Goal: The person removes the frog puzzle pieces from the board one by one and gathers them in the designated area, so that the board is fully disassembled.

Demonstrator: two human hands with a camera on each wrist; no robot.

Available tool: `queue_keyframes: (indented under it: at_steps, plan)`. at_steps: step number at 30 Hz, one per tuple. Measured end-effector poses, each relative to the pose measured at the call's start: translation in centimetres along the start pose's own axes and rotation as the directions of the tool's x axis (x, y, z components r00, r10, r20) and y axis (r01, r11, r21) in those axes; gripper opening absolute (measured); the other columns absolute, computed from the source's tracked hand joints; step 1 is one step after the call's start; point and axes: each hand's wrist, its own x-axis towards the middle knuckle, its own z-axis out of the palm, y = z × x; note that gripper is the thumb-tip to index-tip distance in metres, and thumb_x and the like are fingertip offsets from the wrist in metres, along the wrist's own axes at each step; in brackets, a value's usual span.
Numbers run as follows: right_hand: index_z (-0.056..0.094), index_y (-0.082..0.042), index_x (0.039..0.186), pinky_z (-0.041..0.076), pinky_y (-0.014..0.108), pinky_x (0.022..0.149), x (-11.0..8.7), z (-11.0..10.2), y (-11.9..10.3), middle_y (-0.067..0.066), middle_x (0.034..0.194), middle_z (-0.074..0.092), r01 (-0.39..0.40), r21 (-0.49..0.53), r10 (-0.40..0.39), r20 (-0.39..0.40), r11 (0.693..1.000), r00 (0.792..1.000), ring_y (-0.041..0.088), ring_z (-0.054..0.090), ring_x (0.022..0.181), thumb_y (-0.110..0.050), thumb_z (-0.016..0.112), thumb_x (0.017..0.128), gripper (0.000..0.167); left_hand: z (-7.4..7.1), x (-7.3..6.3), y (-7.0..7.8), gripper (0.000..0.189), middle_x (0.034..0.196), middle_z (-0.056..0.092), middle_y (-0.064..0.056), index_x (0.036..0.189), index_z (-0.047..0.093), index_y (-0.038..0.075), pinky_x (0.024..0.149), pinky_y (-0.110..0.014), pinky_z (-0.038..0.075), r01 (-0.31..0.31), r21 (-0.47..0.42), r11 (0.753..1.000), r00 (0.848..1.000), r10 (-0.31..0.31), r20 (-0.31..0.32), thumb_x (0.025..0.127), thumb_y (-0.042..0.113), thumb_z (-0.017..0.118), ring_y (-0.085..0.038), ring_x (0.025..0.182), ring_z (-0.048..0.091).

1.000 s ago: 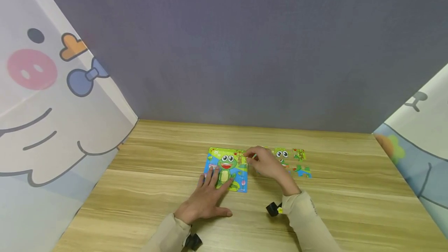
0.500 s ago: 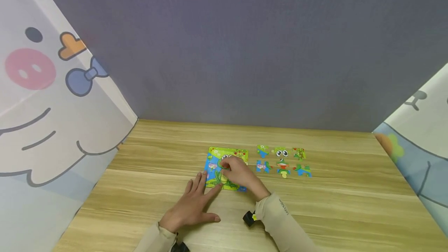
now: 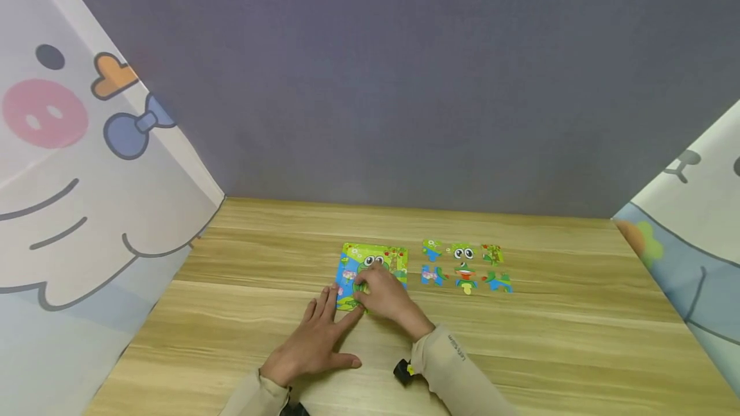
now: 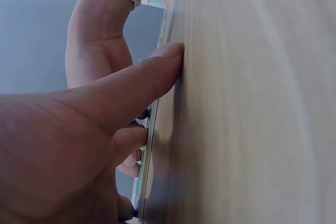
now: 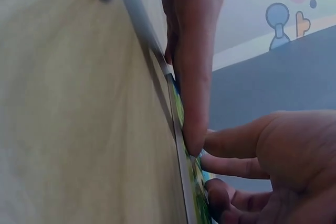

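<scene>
A square frog puzzle board lies on the table in the head view. My left hand lies flat at its lower left corner, fingers spread, fingertips on the board's edge. My right hand is over the frog's body, its thumb and curled fingers pinching at a puzzle piece that they mostly hide. In the right wrist view the right hand's fingers touch the thin board's face, close to a left finger. The left thumb rests on the tabletop in the left wrist view.
To the board's right lie several loose puzzle pieces in two rows, among them an eyes piece and a mouth piece. A grey panel rises behind the wooden table, with cartoon-printed panels at the sides.
My right hand has come left from beside the loose pieces onto the board's middle, then slightly lower left. My left hand has slid back to the board's lower left corner.
</scene>
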Motion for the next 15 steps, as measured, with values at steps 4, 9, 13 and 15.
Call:
queue_keyframes:
  at_steps: [4, 9, 13, 15]
  plan:
    - [0.075, -0.007, 0.103, 0.056, 0.038, 0.081, -0.1, 0.26, -0.21, 0.007, 0.109, 0.064, -0.006, -0.013, 0.006, -0.022, 1.0, 1.0, 0.021, 0.063, 0.098, -0.019, 0.075, 0.088, 0.02, -0.03, 0.01, -0.04, 0.088, 0.158, 0.013, -0.044, 0.153, 0.042, 0.017, 0.112, -0.074, 0.026, 0.002, -0.011, 1.0, 1.0, -0.002, 0.004, 0.082, 0.057, 0.074, -0.06, 0.148, 0.017]
    - [0.072, -0.009, 0.102, 0.054, 0.034, 0.076, -0.2, 0.34, -0.4, 0.007, 0.11, 0.063, -0.013, -0.034, 0.012, -0.031, 0.999, 0.999, 0.021, 0.064, 0.094, -0.021, 0.076, 0.087, 0.02, 0.08, 0.11, -0.19, 0.088, 0.158, 0.013, -0.044, 0.154, 0.041, 0.018, 0.112, -0.074, 0.026, 0.0, -0.01, 1.0, 1.0, 0.0, 0.007, 0.081, 0.057, 0.074, -0.06, 0.147, 0.017]
    - [0.068, -0.011, 0.103, 0.052, 0.031, 0.073, -0.25, 0.18, -0.53, 0.006, 0.106, 0.062, -0.018, -0.019, 0.018, -0.028, 1.0, 0.999, 0.018, 0.061, 0.09, -0.019, 0.075, 0.088, 0.018, 0.17, 0.22, -0.22, 0.089, 0.158, 0.012, -0.044, 0.154, 0.041, 0.018, 0.113, -0.073, 0.026, 0.005, -0.006, 1.0, 1.0, -0.005, 0.011, 0.082, 0.058, 0.073, -0.06, 0.148, 0.017]
    - [0.068, -0.011, 0.101, 0.052, 0.031, 0.073, -0.27, 0.09, -0.59, 0.005, 0.104, 0.061, -0.022, 0.001, 0.022, -0.029, 1.0, 0.999, 0.018, 0.061, 0.09, -0.017, 0.074, 0.089, 0.015, 0.18, 0.22, -0.2, 0.089, 0.158, 0.012, -0.044, 0.154, 0.041, 0.018, 0.113, -0.073, 0.026, 0.004, 0.002, 1.0, 1.0, -0.004, 0.01, 0.081, 0.058, 0.073, -0.06, 0.147, 0.017]
